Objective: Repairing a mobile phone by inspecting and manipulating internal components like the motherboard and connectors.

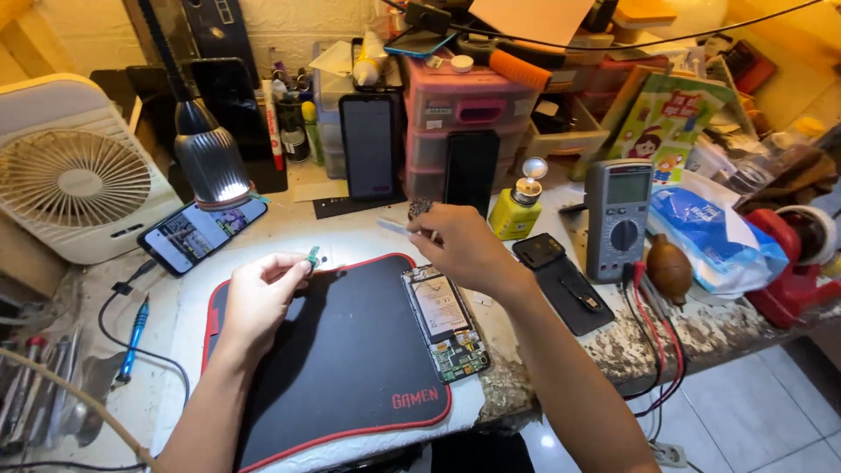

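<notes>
Left hand [258,293] grip pinches a small green circuit board [313,257] above the far left edge of the black mat [342,368]. Right hand [460,245] grip pinches a brush [419,210] above the counter [350,229], far of the opened phone [444,322].

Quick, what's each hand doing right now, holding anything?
Left hand: closed, pinching a small green circuit board over the black mat.
Right hand: closed around a small dark tool; what kind cannot be told.
</notes>
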